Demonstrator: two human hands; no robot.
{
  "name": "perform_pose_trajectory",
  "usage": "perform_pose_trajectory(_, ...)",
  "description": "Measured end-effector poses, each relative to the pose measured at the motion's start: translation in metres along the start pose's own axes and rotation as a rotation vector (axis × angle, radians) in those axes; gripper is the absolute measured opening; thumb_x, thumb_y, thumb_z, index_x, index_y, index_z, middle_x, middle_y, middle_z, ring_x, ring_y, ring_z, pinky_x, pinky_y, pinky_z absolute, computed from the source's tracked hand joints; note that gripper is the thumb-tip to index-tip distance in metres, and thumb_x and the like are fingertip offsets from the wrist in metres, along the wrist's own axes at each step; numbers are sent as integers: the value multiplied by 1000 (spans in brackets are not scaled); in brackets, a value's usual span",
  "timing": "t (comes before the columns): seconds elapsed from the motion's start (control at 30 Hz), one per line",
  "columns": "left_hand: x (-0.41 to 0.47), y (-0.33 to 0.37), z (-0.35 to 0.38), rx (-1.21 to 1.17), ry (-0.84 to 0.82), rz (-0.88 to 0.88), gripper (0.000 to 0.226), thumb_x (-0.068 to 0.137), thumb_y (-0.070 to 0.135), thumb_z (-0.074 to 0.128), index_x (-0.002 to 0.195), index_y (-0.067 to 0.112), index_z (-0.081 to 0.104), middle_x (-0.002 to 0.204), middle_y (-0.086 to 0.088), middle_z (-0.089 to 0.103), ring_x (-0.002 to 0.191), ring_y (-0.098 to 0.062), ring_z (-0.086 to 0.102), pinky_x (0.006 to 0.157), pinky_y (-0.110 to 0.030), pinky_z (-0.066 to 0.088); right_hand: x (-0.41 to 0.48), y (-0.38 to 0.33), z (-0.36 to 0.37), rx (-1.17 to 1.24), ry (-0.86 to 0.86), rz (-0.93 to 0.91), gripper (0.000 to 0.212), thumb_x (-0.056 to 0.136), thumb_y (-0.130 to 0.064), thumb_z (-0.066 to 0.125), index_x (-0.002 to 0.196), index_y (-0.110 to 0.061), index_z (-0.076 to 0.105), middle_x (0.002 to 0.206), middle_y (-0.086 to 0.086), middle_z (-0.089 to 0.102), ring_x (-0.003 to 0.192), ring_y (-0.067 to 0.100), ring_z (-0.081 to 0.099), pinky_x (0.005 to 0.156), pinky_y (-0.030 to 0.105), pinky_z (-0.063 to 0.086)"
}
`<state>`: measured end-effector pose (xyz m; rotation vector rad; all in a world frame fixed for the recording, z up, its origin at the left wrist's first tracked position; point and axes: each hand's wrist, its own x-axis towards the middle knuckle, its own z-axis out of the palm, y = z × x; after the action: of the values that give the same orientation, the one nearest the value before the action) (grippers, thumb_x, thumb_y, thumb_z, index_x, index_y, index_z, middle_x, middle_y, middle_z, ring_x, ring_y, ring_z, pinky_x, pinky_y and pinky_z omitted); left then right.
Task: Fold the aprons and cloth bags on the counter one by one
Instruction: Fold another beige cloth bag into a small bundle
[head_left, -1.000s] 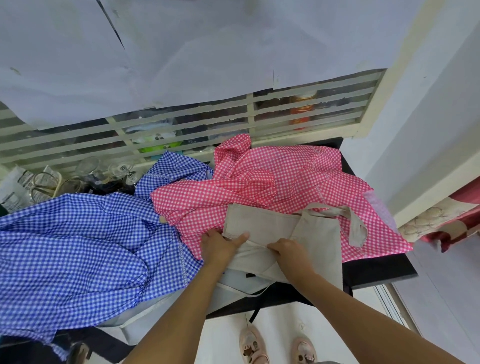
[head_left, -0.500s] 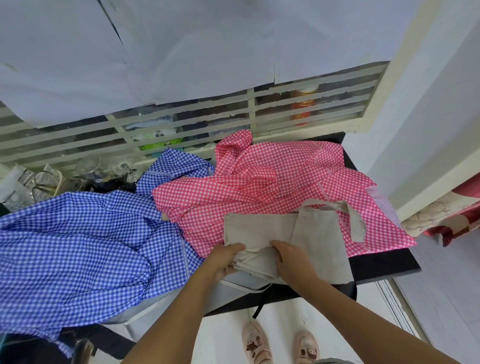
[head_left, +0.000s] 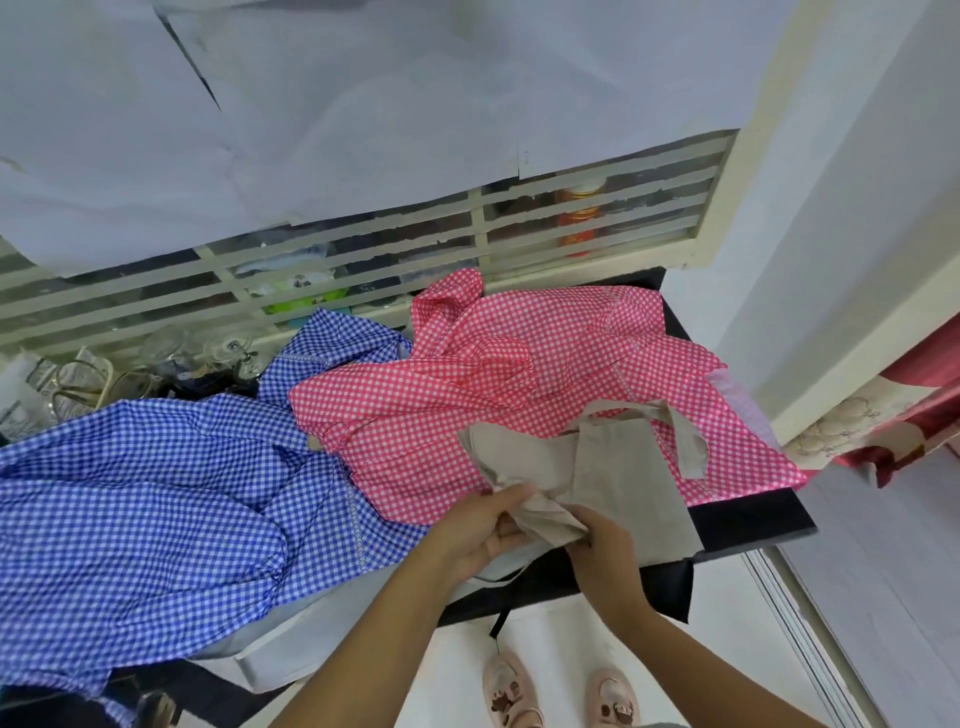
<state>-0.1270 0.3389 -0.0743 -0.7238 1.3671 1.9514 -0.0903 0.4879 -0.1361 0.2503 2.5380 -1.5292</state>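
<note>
A beige cloth bag (head_left: 618, 467) lies on the pink checked apron (head_left: 519, 374) at the near right of the black counter (head_left: 748, 525). Its left half is bunched and lifted off the apron. My left hand (head_left: 475, 525) grips that bunched fold from the left. My right hand (head_left: 602, 545) grips the same fold from below on the right. The bag's handles loop out at its far right corner. A blue checked apron (head_left: 145, 499) is spread over the left of the counter, partly under the pink one.
Glasses (head_left: 171, 353) and small clutter stand at the back left under a slatted window grille (head_left: 363, 244). A white wall (head_left: 852, 208) closes the right side. A white cloth hangs off the counter's front edge. My feet (head_left: 556, 691) are on the pale floor below.
Both hands have drawn together and gathered the bag's left part, which lay flat a second ago, into a raised crumpled fold. The bag's right half stays flat.
</note>
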Motion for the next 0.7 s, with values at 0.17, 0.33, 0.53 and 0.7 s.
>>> perform_pose_trajectory(0.17,4,18,-23,954,76,152,64,71,11,82,125,13,47,114,-3,59,104,-18,58,93,-31,51,-2,12,-34,228,6,197,40,87,14,44,61,-15,51,59,-2,50,57,5,47,50,10,37)
perform_pose_trajectory(0.33,23,23,7,1176,9,397,105,72,18,82,152,17,14,153,-2,25,138,-18,27,111,-29,22,-6,40,-43,655,84,487,16,92,-3,54,105,-11,60,98,8,65,94,30,62,69,32,52)
perform_pose_trajectory(0.53,76,-4,65,1510,14,674,97,83,33,71,153,16,6,158,-5,12,143,-16,14,112,-20,4,-15,39,-59,1178,218,602,14,93,-4,53,100,-16,53,102,9,64,93,28,60,75,41,51)
perform_pose_trajectory(0.7,101,-59,71,1983,-37,990,62,100,46,21,150,33,-12,158,-2,-3,146,-29,0,109,-50,-10,-11,56,-58,1177,203,772,29,84,2,62,112,-2,56,111,19,65,102,35,61,79,44,53)
